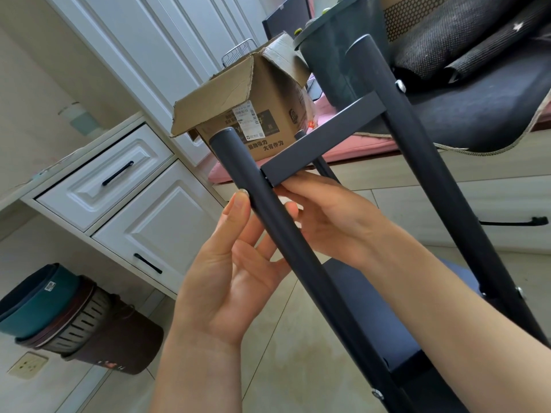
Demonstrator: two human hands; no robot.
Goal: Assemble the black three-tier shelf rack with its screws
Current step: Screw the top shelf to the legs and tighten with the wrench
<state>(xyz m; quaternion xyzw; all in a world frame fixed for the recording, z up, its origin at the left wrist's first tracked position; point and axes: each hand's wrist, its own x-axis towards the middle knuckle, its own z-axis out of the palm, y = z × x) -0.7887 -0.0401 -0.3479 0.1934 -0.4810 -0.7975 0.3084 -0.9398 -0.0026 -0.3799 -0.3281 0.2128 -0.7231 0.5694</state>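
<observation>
Left hand [235,263] spread, cradling pole [286,242] | right hand [325,216] — apparently pinching crossbar [322,138] end

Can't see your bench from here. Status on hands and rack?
Left hand open, fingers against near pole. Right hand pinching crossbar end at the pole joint. Far pole shows a screw. Nothing blocking.

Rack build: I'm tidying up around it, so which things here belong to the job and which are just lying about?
Job: near post, far post, crossbar, screws, left hand, right hand.
Lying about: cardboard box, bins, drawers.
</observation>
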